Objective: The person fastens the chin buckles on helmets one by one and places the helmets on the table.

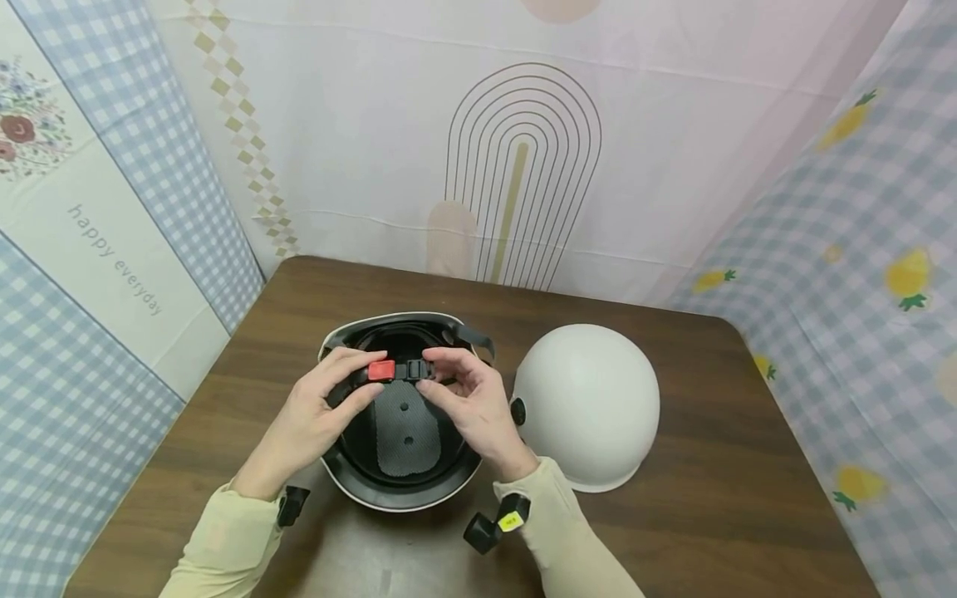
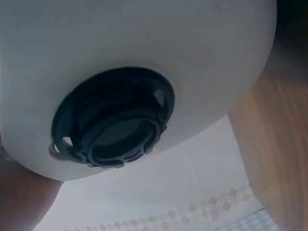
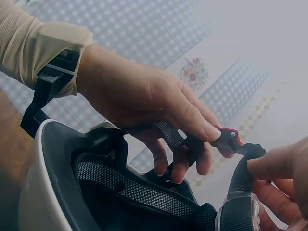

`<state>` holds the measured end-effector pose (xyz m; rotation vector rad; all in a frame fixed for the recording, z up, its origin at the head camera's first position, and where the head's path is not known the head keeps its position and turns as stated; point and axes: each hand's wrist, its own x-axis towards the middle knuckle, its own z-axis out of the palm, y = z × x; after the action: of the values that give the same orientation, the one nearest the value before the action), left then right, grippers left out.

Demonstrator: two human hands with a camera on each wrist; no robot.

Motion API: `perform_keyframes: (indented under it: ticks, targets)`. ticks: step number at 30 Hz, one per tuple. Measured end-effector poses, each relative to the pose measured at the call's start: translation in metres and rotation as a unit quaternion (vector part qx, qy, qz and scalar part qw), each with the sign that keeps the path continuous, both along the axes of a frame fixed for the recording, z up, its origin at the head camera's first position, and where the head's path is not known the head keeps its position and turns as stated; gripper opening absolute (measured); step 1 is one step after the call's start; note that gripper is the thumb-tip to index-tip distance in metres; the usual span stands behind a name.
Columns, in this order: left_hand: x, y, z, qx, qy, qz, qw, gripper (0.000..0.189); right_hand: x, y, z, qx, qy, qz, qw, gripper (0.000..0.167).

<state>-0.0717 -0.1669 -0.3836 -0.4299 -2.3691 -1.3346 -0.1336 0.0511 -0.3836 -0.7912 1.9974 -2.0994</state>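
Observation:
An upturned white helmet with a black padded inside lies on the table, its chin strap raised over the opening. My left hand pinches the red buckle of that strap between thumb and fingers. From the other side, my right hand pinches the black buckle piece on the strap's other end. The two pieces meet in one line; whether they are latched I cannot tell. The right wrist view shows the black strap at the right fingers. White shell with a round black fitting fills the left wrist view.
A second white helmet sits dome up close to the right of the first, near my right forearm. Both are on a brown wooden table. A patterned cloth hangs behind the table, with checked cloth at both sides.

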Motion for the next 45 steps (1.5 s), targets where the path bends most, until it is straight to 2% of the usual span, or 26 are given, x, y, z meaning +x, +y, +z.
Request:
perform_keyframes:
  ticks: [5, 9, 20, 28, 36, 40, 42, 45]
  targets:
    - [0.003, 0.001, 0.0, 0.001, -0.049, 0.025, 0.9985, 0.04, 0.001, 0.0, 0.001, 0.004, -0.006, 0.007, 1.0, 0.034]
    - [0.004, 0.002, 0.001, -0.005, -0.063, 0.032, 0.9975, 0.033, 0.002, 0.0, 0.003, -0.002, -0.01, 0.018, 0.9998, 0.031]
    - [0.004, 0.002, 0.003, -0.019, -0.048, 0.021, 0.9985, 0.031, 0.002, 0.001, 0.004, -0.013, -0.018, 0.024, 0.9995, 0.026]
    - [0.004, 0.003, 0.004, -0.019, -0.034, 0.027, 0.9989, 0.027, 0.002, 0.001, 0.006, 0.011, 0.019, 0.014, 0.9996, 0.026]
    - [0.002, 0.004, 0.004, -0.038, -0.016, 0.038, 0.9984, 0.026, 0.013, 0.003, 0.035, 0.046, 0.054, 0.013, 0.9974, 0.025]
    - [0.001, 0.006, 0.006, -0.038, -0.012, 0.037, 0.9985, 0.026, 0.015, 0.004, 0.042, 0.078, 0.058, 0.005, 0.9953, 0.025]
    - [0.001, 0.007, 0.006, -0.039, -0.009, 0.038, 0.9985, 0.025, 0.014, 0.004, 0.04, 0.088, 0.06, -0.002, 0.9943, 0.025]
    - [0.0, 0.008, 0.005, -0.043, -0.005, 0.041, 0.9982, 0.025, 0.011, 0.004, 0.028, 0.099, 0.064, -0.015, 0.9929, 0.025]
